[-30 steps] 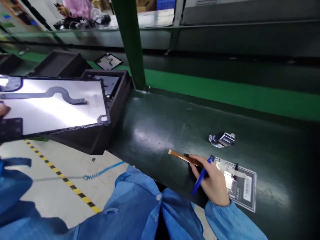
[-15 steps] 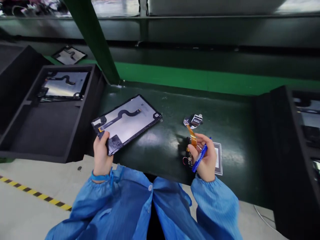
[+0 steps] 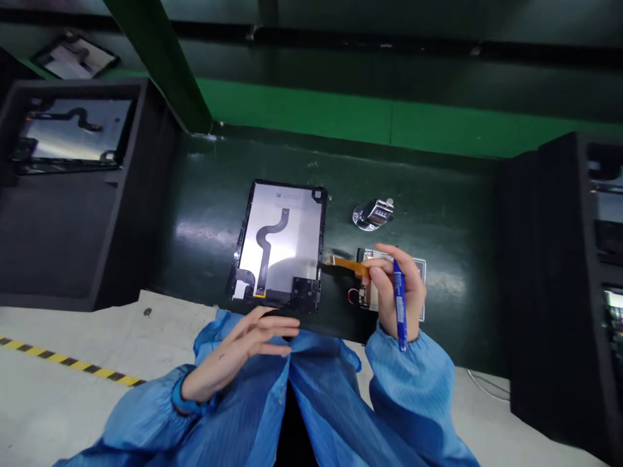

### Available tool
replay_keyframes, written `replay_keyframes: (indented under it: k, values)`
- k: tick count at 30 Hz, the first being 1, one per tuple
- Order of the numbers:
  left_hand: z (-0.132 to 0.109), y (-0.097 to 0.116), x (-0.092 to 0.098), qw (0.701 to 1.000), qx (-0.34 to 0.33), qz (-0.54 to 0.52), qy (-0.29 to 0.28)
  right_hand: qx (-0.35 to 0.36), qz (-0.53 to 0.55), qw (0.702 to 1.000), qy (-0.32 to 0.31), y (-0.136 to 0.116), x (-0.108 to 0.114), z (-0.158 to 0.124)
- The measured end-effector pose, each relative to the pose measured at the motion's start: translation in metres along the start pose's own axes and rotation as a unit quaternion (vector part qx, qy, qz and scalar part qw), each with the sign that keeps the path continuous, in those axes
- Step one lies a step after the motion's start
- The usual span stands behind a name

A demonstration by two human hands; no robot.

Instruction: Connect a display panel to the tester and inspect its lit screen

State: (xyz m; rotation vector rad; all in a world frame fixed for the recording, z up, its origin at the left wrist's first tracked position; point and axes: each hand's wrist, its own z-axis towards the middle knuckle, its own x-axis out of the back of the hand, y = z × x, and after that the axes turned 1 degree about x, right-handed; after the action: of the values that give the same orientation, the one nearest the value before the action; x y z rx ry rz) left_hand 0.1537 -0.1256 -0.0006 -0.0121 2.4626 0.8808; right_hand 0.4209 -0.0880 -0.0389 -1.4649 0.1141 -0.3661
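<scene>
With the left hand [image 3: 253, 337] loose-fingered at the panel [image 3: 281, 250] on the tabletop's near edge, the right hand [image 3: 396, 288], pinching the orange cable [image 3: 346, 264] and a pen [image 3: 400, 305], could crease it.

A single camera worn on the person's head looks forward and steeply down onto the dark green worktop [image 3: 438, 227] from close above. It faces the green belt strip [image 3: 341, 120] beyond, with the blue sleeves [image 3: 413, 389] filling the lower edge.
</scene>
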Motion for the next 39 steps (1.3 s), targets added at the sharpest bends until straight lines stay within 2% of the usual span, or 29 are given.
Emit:
replay_keyframes:
  k: [2, 4, 5, 6, 7, 8, 9, 10, 11, 12, 13, 14, 15, 16, 19, 21, 23, 25, 28, 39]
  values:
    - [-0.005, 0.013, 0.006, 0.991, 0.054, 0.106, -0.058, 0.021, 0.013, 1.000, -0.012, -0.001, 0.000, 0.001]
    - [-0.007, 0.028, 0.010, 0.967, 0.096, 0.201, -0.123, 0.043, 0.026, 0.998, -0.024, 0.000, -0.002, 0.003]
    - [-0.007, 0.036, 0.012, 0.955, 0.086, 0.247, -0.143, 0.050, 0.028, 0.998, -0.027, 0.000, -0.003, 0.004]
    - [-0.006, 0.042, 0.013, 0.944, 0.042, 0.297, -0.139, 0.056, 0.026, 0.998, -0.028, -0.001, -0.005, 0.005]
    - [-0.003, 0.047, 0.016, 0.929, -0.035, 0.353, -0.103, 0.062, 0.022, 0.998, -0.024, -0.003, -0.008, 0.006]
    - [0.002, 0.050, 0.019, 0.900, -0.138, 0.412, -0.033, 0.072, 0.014, 0.997, -0.013, -0.007, -0.011, 0.006]
    - [0.008, 0.052, 0.023, 0.849, -0.248, 0.463, 0.061, 0.085, 0.004, 0.996, 0.012, -0.013, -0.014, 0.006]
    - [0.015, 0.051, 0.029, 0.786, -0.339, 0.493, 0.157, 0.100, -0.008, 0.993, 0.055, -0.021, -0.017, 0.004]
    - [0.024, 0.048, 0.034, 0.732, -0.400, 0.500, 0.232, 0.115, -0.014, 0.987, 0.107, -0.030, -0.021, 0.002]
    - [0.032, 0.043, 0.039, 0.704, -0.431, 0.492, 0.278, 0.127, -0.010, 0.980, 0.155, -0.040, -0.025, -0.002]
    - [0.041, 0.037, 0.043, 0.703, -0.444, 0.471, 0.296, 0.131, 0.003, 0.972, 0.196, -0.050, -0.028, -0.006]
    - [0.048, 0.031, 0.045, 0.720, -0.448, 0.438, 0.297, 0.134, 0.023, 0.965, 0.222, -0.060, -0.032, -0.010]
    - [0.055, 0.023, 0.045, 0.743, -0.453, 0.400, 0.289, 0.134, 0.045, 0.964, 0.225, -0.067, -0.036, -0.014]
    - [0.060, 0.017, 0.042, 0.760, -0.461, 0.360, 0.283, 0.127, 0.059, 0.969, 0.202, -0.072, -0.041, -0.018]
    - [0.067, 0.003, 0.030, 0.778, -0.490, 0.275, 0.282, 0.068, 0.037, 0.997, 0.015, -0.068, -0.059, -0.023]
    - [0.068, 0.001, 0.023, 0.778, -0.500, 0.257, 0.281, 0.002, 0.009, 0.994, -0.111, -0.055, -0.075, -0.023]
    - [0.069, 0.000, 0.021, 0.775, -0.505, 0.261, 0.275, -0.035, -0.017, 0.987, -0.155, -0.040, -0.089, -0.023]
    - [0.070, 0.000, 0.024, 0.771, -0.508, 0.274, 0.269, -0.029, -0.058, 0.987, -0.150, -0.028, -0.100, -0.023]
    - [0.073, -0.002, 0.030, 0.765, -0.511, 0.289, 0.266, 0.038, -0.111, 0.986, -0.122, -0.020, -0.105, -0.025]
    - [0.074, -0.003, 0.030, 0.767, -0.507, 0.294, 0.262, 0.112, -0.200, 0.963, -0.144, -0.023, -0.107, -0.027]
